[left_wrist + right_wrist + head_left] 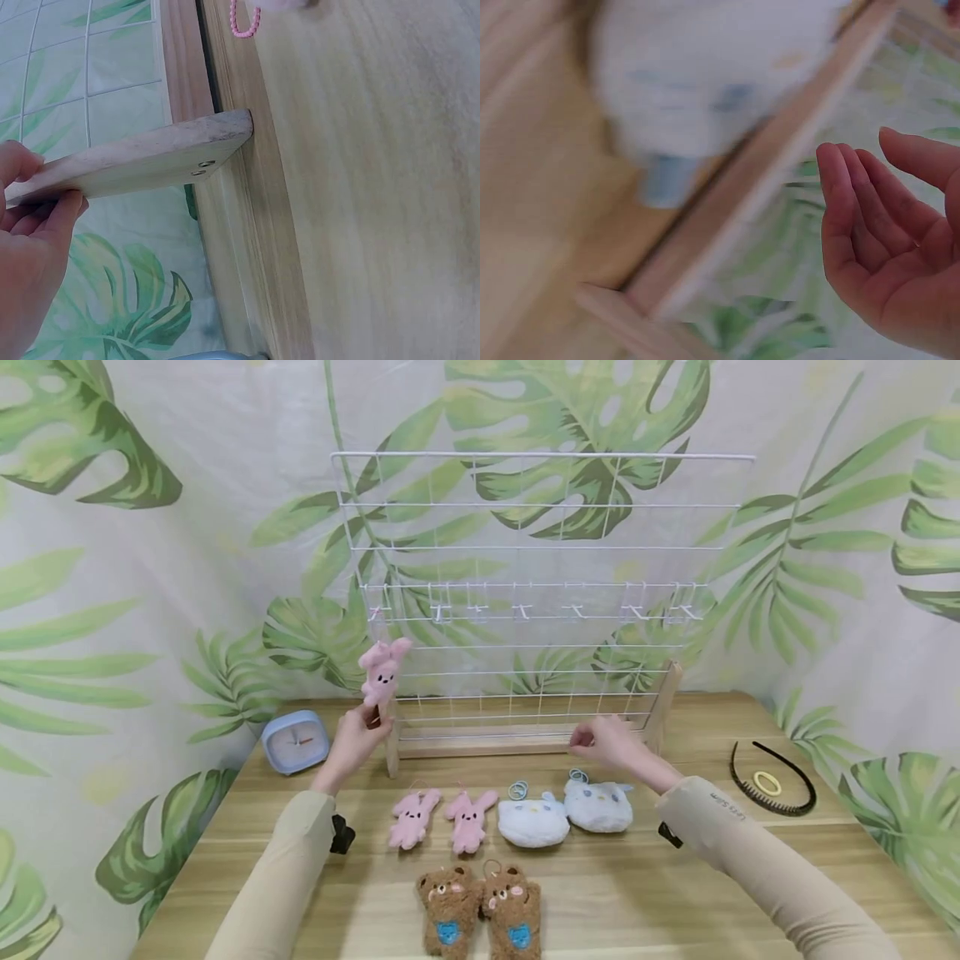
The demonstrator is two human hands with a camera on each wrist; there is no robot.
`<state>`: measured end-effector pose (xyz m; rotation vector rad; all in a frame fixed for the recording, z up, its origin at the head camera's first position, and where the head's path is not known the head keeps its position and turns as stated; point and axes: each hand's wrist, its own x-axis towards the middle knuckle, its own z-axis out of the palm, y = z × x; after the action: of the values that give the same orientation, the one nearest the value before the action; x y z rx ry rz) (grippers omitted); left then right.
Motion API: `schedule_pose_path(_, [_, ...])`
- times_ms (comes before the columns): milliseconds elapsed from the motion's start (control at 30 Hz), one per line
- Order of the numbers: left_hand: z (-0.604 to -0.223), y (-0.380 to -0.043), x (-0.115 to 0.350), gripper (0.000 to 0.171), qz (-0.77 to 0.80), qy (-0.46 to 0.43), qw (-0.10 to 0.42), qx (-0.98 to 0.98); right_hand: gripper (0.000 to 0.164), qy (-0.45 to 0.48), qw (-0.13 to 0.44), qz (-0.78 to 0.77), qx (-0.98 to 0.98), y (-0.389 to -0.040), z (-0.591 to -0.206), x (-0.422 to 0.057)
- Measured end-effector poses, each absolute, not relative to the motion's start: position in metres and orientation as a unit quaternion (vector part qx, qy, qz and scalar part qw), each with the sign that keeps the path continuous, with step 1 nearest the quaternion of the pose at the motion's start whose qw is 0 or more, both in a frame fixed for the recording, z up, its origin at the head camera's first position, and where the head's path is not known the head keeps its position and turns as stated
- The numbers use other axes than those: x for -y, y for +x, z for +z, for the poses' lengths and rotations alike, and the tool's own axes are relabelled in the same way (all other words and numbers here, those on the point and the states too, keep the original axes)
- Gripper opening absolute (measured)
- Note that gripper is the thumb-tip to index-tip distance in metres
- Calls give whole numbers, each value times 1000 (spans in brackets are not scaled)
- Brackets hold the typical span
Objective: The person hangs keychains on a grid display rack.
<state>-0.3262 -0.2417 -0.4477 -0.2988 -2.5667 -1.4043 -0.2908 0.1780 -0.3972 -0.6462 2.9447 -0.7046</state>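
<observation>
My left hand [356, 740] grips the left wooden post of the wire rack; in the left wrist view its thumb and fingers [60, 217] pinch the post [150, 154] from both sides. Just above that hand a pink bunny plush [382, 675] hangs from the leftmost hook. My right hand [611, 745] is in the air before the rack's lower right, its fingers loosely bent with nothing between them, as the right wrist view confirms. Below it lie two white plush pouches [598, 807] with blue coil ties. Two more pink bunnies [411, 820] lie to their left.
The white wire grid [540, 548] carries a row of hooks [522, 610]. Two brown bear plushes [450, 912] lie near the front. At the left stands a blue clock [296, 742]; at the right are a black headband [802, 797] and a yellow ring [767, 783].
</observation>
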Motion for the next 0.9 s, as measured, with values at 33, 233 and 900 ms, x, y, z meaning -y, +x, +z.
schedule_pose_path(33, [-449,-326,242,39,-473,-99,102,869,8,-199,27,-222,-954,-295,-408,-183])
schedule_pose_path(233, [-453,-324,245,37,-471,-93,105,871,13,-173,50,-203,-963,-311,-452,-200])
schedule_pose_path(900, [-449,-325,241,33,-465,-89,106,874,44,-126,134,-173,-968,-325,-456,-193])
